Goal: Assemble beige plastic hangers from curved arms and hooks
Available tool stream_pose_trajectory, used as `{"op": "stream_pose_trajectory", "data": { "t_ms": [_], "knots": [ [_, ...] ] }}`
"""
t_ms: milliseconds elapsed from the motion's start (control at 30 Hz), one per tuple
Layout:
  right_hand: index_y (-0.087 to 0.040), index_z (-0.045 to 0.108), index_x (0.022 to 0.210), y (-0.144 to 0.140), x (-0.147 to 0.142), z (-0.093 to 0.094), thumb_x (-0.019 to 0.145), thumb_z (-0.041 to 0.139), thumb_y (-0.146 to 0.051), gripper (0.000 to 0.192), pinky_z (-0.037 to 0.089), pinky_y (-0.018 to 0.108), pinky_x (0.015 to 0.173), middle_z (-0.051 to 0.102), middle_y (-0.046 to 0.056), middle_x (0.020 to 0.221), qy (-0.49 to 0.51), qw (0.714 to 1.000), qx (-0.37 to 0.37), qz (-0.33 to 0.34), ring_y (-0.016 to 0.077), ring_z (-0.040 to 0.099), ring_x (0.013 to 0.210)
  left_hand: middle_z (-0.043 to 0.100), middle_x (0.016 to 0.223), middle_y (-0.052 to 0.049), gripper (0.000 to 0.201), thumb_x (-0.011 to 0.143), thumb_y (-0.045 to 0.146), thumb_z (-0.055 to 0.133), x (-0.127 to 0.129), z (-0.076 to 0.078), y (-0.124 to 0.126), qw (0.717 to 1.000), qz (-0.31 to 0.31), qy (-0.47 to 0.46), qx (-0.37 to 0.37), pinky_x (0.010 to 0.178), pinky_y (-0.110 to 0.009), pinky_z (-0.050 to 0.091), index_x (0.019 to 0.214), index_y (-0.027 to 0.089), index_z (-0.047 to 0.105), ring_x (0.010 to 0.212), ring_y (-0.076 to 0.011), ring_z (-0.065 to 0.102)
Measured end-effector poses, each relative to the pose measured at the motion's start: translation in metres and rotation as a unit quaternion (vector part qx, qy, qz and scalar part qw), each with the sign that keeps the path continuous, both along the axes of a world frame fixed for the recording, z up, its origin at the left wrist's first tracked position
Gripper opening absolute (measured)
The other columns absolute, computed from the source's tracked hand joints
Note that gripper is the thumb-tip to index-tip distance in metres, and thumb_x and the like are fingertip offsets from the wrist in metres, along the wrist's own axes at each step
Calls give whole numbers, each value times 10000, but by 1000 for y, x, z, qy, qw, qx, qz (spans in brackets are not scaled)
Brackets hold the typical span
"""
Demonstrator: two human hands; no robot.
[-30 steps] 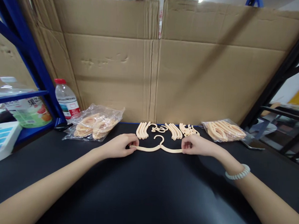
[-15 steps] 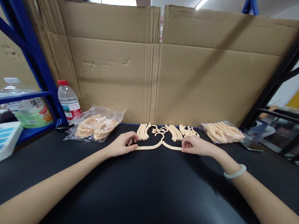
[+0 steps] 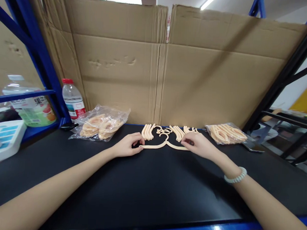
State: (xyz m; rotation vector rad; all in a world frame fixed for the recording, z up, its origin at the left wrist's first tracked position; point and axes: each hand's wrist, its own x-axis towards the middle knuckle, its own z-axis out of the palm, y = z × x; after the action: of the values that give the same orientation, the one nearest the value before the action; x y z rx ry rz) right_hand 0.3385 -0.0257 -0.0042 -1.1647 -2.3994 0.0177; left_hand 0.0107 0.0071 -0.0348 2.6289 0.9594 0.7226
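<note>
My left hand (image 3: 127, 147): fingers curled, thumb and fingertips pinched on the left tip of the assembled hanger (image 3: 163, 145), which lies flat on the black table (image 3: 144, 193).
My right hand (image 3: 196, 144): fingers bent and lying over the hanger's right arm; I judge it is gripping that end, but the palm hides the contact, so I cannot tell how firm the grip is.
Hanger: it spans the gap between my two hands, hook pointing away from me toward the cardboard wall (image 3: 161, 64), one end at each hand.
Step in hand: I judge I am pressing or seating the two arms of the hanger into its middle piece, with both ends held.
Next move calls for: even pressure from both sides and the hanger kept flat, so the thin arms do not twist at the joint.
Loose parts (image 3: 168, 132): rows of curved arms and small hooks just beyond the hanger, near my fingertips.
Left bag (image 3: 101, 123): clear, holding more parts, beyond my left hand.
Right bag (image 3: 226, 133): the same, beyond my right hand.
Water bottle (image 3: 72, 98): upright at the far left, well apart.
</note>
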Motion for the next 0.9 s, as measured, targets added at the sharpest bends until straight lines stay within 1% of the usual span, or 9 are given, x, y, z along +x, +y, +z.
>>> {"op": "stream_pose_trajectory", "data": {
  "t_ms": [100, 167, 200, 267, 333, 433, 633, 800, 900],
  "knots": [
    [-157, 661, 831, -12, -17, -10, 889, 504, -196, 172, 470, 332, 756, 660, 63, 806, -24, 999, 4, 39, 193, 597, 796, 532, 797, 2, 122, 787, 244, 545, 0, 0, 1, 1000, 10, -8, -3, 582, -226, 381, 866, 164, 592, 607, -105, 442],
    [-137, 666, 1019, -26, -27, -17, 936, 464, -258, 249, 468, 384, 879, 667, 114, 986, -50, 996, -16, 68, 227, 593, 966, 531, 771, 7, 123, 781, 257, 550, 0, 0, 0, 1000, 13, -9, -4, 571, -224, 378, 851, 164, 592, 596, -106, 438],
    [-117, 623, 1154, -34, -31, -20, 956, 439, -311, 333, 441, 409, 953, 633, 151, 1131, -65, 994, -34, 80, 248, 558, 1087, 531, 762, 9, 122, 776, 263, 555, 0, 1, 0, 1000, 12, -8, -4, 568, -224, 377, 838, 165, 594, 592, -106, 435],
    [-52, 442, 1372, -50, -35, -25, 967, 395, -434, 559, 329, 452, 1086, 435, 219, 1408, -104, 987, -84, 93, 292, 383, 1317, 532, 757, 9, 123, 765, 270, 559, 1, 2, -2, 1000, 9, -6, -1, 563, -223, 373, 821, 167, 596, 587, -105, 428],
    [-2, 256, 1458, -62, -37, -27, 952, 356, -537, 742, 195, 480, 1152, 214, 240, 1522, -140, 977, -129, 95, 310, 179, 1418, 532, 757, 8, 122, 758, 269, 556, 2, 4, -4, 1000, 6, -6, 4, 560, -224, 367, 812, 167, 598, 583, -105, 419],
    [25, 142, 1474, -72, -40, -26, 923, 348, -612, 867, 107, 489, 1169, 77, 243, 1536, -167, 969, -159, 94, 306, 42, 1433, 528, 753, 8, 116, 747, 261, 554, 3, 5, -6, 1000, 4, -6, 10, 562, -227, 357, 796, 167, 600, 584, -107, 413],
    [62, 121, 1461, -91, -63, -22, 884, 432, -628, 952, 97, 446, 1176, 31, 263, 1527, -159, 963, -163, 147, 295, 5, 1430, 524, 741, 8, 119, 727, 268, 558, 2, 1, -2, 1000, 4, -16, 5, 563, -228, 353, 770, 167, 603, 585, -109, 418],
    [33, 142, 1470, -131, -107, -21, 867, 529, -570, 936, 109, 404, 1176, 101, 263, 1531, -110, 949, -124, 268, 292, 68, 1430, 534, 730, 4, 142, 721, 293, 565, 1, -1, 3, 999, 10, -29, -15, 562, -231, 351, 761, 166, 616, 585, -114, 428],
    [27, 200, 1450, -154, -137, -18, 929, 508, -427, 757, 145, 366, 1171, 199, 258, 1518, -123, 922, -64, 362, 277, 109, 1429, 557, 735, -2, 160, 717, 306, 568, 1, 0, 4, 998, 17, -39, -34, 557, -236, 355, 755, 161, 624, 576, -115, 438]
  ]
}}
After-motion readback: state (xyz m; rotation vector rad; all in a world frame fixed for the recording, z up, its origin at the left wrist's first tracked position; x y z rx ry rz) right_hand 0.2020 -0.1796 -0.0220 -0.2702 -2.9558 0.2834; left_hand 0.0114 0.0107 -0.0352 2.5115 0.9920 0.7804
